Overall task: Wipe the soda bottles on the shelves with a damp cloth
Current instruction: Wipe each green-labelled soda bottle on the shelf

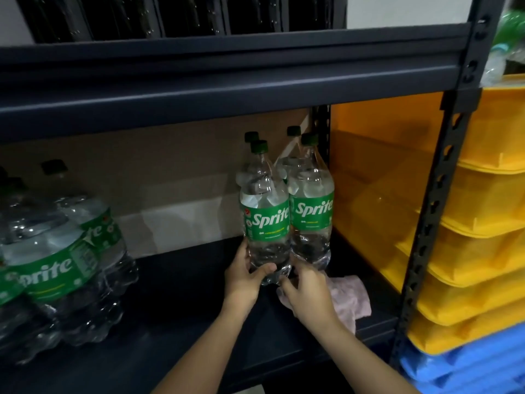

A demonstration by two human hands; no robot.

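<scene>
A clear soda bottle [265,220] with a green label and green cap stands upright on the dark shelf [181,294]. My left hand [244,277] grips its base from the left, thumb across the front. My right hand [308,294] touches the base from the right and holds a pale pink cloth [348,300] that lies bunched on the shelf under it. A second bottle [312,211] stands touching the first on its right. Two more bottles [292,143] stand behind them, mostly hidden.
A shrink-wrapped pack of the same bottles [59,263] sits at the shelf's left. The shelf above [227,89] hangs low over the caps. A dark upright post [437,200] bounds the right side, with stacked yellow bins [488,223] and blue bins [468,371] beyond. Cardboard [142,166] backs the shelf.
</scene>
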